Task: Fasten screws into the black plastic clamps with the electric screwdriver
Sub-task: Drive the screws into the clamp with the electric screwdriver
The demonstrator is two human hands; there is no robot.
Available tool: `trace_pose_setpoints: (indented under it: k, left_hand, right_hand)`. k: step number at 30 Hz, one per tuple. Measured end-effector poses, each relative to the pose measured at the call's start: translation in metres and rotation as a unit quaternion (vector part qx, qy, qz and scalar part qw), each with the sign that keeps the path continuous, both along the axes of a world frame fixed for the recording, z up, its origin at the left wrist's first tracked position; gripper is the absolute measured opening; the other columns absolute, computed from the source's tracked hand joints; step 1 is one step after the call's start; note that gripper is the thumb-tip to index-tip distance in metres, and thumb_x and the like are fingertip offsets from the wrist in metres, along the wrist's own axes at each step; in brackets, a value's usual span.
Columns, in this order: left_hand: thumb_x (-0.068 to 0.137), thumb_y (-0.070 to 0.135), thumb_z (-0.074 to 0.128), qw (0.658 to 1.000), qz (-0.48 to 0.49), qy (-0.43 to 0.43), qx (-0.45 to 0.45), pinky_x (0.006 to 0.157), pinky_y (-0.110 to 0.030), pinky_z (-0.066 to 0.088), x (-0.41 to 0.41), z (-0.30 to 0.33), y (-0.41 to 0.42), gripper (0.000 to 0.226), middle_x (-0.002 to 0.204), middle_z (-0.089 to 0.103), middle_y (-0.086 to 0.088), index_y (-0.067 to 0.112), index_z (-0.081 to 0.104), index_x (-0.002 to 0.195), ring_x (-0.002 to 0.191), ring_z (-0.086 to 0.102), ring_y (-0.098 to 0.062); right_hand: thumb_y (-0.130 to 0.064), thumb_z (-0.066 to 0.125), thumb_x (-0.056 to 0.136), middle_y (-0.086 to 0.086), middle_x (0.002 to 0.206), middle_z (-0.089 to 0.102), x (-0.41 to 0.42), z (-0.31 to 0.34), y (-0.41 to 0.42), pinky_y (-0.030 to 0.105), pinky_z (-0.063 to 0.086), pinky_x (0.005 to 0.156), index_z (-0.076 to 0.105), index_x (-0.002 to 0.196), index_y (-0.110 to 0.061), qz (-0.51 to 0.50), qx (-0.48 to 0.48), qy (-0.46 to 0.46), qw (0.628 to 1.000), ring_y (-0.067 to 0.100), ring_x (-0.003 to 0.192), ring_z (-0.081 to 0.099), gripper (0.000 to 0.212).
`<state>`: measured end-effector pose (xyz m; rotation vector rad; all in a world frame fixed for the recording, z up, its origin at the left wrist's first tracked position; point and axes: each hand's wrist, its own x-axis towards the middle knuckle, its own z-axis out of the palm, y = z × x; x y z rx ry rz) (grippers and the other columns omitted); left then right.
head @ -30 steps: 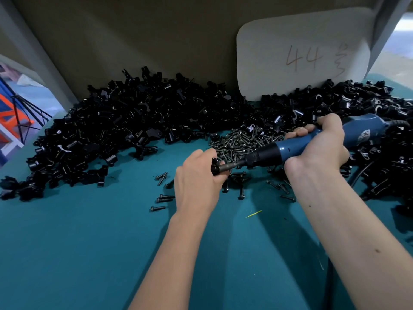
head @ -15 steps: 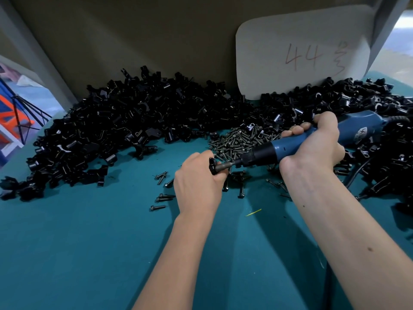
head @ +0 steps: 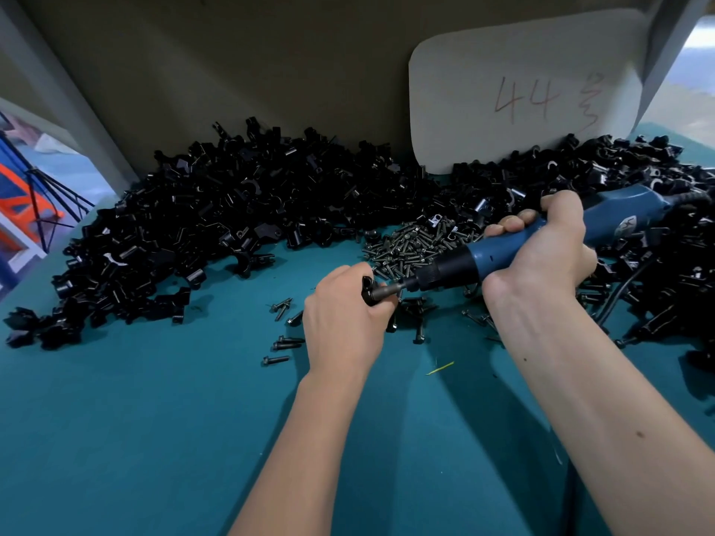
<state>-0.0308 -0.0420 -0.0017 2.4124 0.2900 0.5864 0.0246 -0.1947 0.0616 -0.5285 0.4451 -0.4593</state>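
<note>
My left hand (head: 342, 311) grips a small black plastic clamp (head: 368, 291) just above the teal table. My right hand (head: 541, 249) holds the blue electric screwdriver (head: 503, 249) nearly level, pointing left. Its metal bit (head: 390, 290) meets the clamp at my left fingers; the screw itself is hidden there. A pile of dark screws (head: 410, 245) lies just behind the tool's black nose. Loose screws (head: 282, 342) are scattered left of my left hand.
A big heap of black clamps (head: 216, 218) runs along the back wall, and another heap (head: 638, 226) lies behind and right of my right hand. A white card marked 44 (head: 522, 94) leans on the wall. The tool's black cable (head: 619, 292) trails right over the teal mat (head: 154, 439).
Both hands and the screwdriver have hardly shifted; the bit stays pressed into the clamp held by my left hand.
</note>
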Motion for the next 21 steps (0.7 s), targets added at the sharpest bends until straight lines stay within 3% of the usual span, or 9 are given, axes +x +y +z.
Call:
trace_pose_setpoints:
  k: [7, 16, 21]
  left_hand:
    - [0.083, 0.028, 0.076, 0.999, 0.033, -0.009, 0.018, 0.051, -0.035, 0.025, 0.002, -0.001, 0.000, 0.044, 0.069, 0.048, 0.002, 0.023, 0.037, 0.064, 0.062, 0.046, -0.023]
    - [0.081, 0.023, 0.071, 0.998, 0.066, -0.002, 0.010, 0.050, -0.035, 0.026, 0.003, -0.004, -0.002, 0.035, 0.064, 0.047, 0.002, 0.017, 0.041, 0.065, 0.056, 0.041, -0.020]
    - [0.081, 0.024, 0.073, 0.999, 0.044, -0.010, 0.029, 0.051, -0.035, 0.030, 0.002, -0.002, -0.001, 0.035, 0.067, 0.048, 0.002, 0.018, 0.043, 0.066, 0.059, 0.045, -0.021]
  right_hand:
    - [-0.002, 0.061, 0.086, 0.001, 0.057, 0.050, 0.000, -0.001, 0.003, 0.029, 0.043, 0.051, 0.044, 0.093, -0.009, -0.011, 0.004, 0.019, 1.000, 0.017, 0.045, 0.045, 0.020]
    - [0.000, 0.059, 0.083, 0.002, 0.054, 0.048, -0.004, 0.009, 0.009, 0.031, 0.042, 0.051, 0.041, 0.096, -0.010, -0.025, -0.031, -0.056, 0.998, 0.018, 0.044, 0.043, 0.025]
    - [0.000, 0.058, 0.084, 0.001, 0.055, 0.047, -0.005, 0.008, 0.004, 0.030, 0.041, 0.050, 0.042, 0.092, -0.011, -0.013, -0.026, -0.030, 0.999, 0.017, 0.045, 0.042, 0.021]
